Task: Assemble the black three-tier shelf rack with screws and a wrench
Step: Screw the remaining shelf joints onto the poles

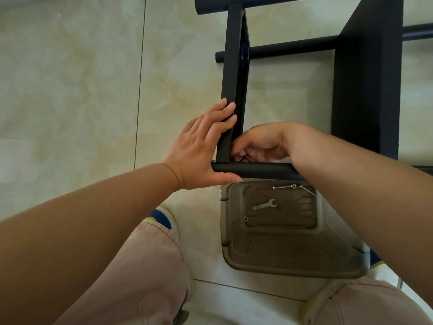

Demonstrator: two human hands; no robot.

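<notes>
Down by the person's knees, at about five o'clock, a clear plastic tray (236,254) sits on the tiled floor (70,90). A small flat wrench (264,204) lies in its middle, untouched, with a washer (245,218) near its seven o'clock and a couple of long screws (283,187) along the far rim.

Just beyond the tray, near the centre, runs the nearest black tube (257,169) of the shelf rack (365,90), which lies tipped on the floor and stretches away toward one o'clock. The left hand (201,151) is flat and relaxed: straight fingers press the outer face of the upright panel edge (230,73), while the thumb runs under the tube end. The corner joint sits right in the crook of that hand.

The right hand (260,146) reaches in from three o'clock, fingers curled in at the inside of that corner. They seem to be working something small there, likely a screw or nut, but I cannot tell what they hold.

I'd judge the rack to be painted steel: stiff, fairly light, smooth enough to slide on tile. Best held close to a joint, as the left hand does, so panel and tube stay aligned while the fastener starts.

Farther off, two more tubes (281,49) cross between the panels.
</notes>
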